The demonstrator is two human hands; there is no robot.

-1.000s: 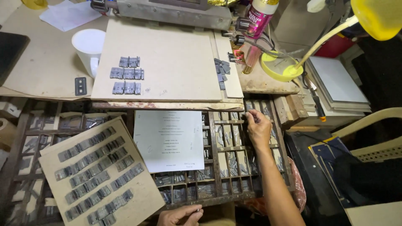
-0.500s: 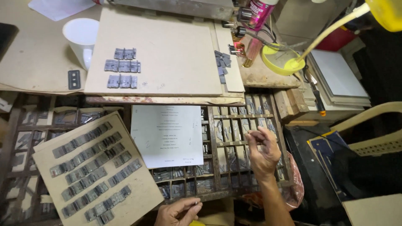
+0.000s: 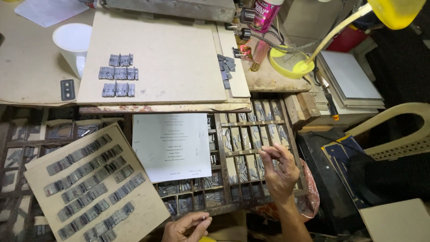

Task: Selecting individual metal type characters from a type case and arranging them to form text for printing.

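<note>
While the right hand [image 3: 280, 170] hovers over the type case [image 3: 251, 179], its fingers [image 3: 268, 152] pinch what looks like one small metal sort. Left hand [image 3: 186, 226], at the bottom edge, holds a small metal piece in nearly closed fingers. Judged step: picking type; next, carrying it leftward precisely.

Dull grey metal type pieces [image 3: 87, 186] lie in rows on a matt brown cardboard sheet [image 3: 143, 210] at lower left, and more fill the worn, rough wooden type case [image 3: 251, 123] at centre. A smooth white paper sheet [image 3: 172, 145] lies over the case. At upper right stand a glossy yellow plastic lamp [image 3: 394, 11] and, at upper left, a smooth white plastic cup [image 3: 71, 42] on the matt table [image 3: 27, 67].
</note>
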